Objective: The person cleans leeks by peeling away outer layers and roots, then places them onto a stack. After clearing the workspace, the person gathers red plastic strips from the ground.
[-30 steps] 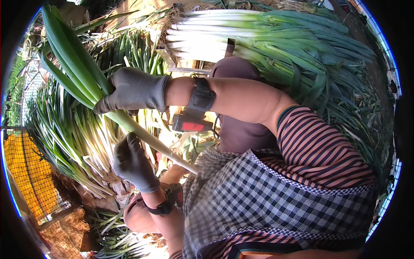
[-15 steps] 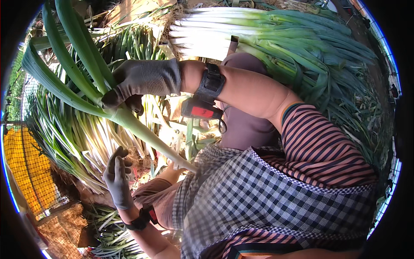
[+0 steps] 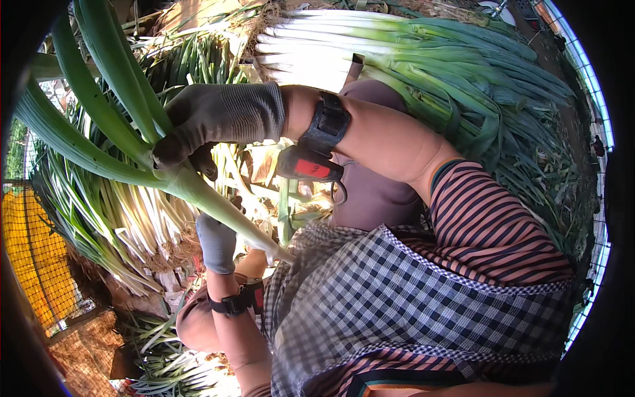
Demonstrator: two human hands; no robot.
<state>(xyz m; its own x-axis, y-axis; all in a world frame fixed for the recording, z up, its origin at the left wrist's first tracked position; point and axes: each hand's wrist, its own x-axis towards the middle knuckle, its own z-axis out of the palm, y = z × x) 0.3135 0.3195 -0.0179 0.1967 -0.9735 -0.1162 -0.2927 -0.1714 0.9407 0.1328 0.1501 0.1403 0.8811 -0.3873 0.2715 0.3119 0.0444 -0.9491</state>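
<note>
My right hand [image 3: 210,119], in a dark grey knit glove, is closed around a long, thick green onion [image 3: 218,202] just below where its leaves fan out. The leaves spread to the upper left, and the pale lower end slants down to my checked apron [image 3: 410,298]. My left hand [image 3: 217,241], in a lighter grey glove, is raised at the underside of the stalk, about midway along it. The stalk hides most of its fingers, and only a dark fingertip shows beyond; whether it grips the stalk cannot be seen.
Cleaned green onions [image 3: 410,56] lie in a wide pile at the top, white ends left. Untrimmed onions with roots [image 3: 149,218] are heaped at the left, more [image 3: 178,370] at the lower left. A yellow mesh [image 3: 33,251] stands at the left edge. Straps and small devices [image 3: 311,165] sit on my wrists.
My left hand has moved up and right, from beside the onion to the underside of its stalk. The held onion and my right hand have shifted only slightly.
</note>
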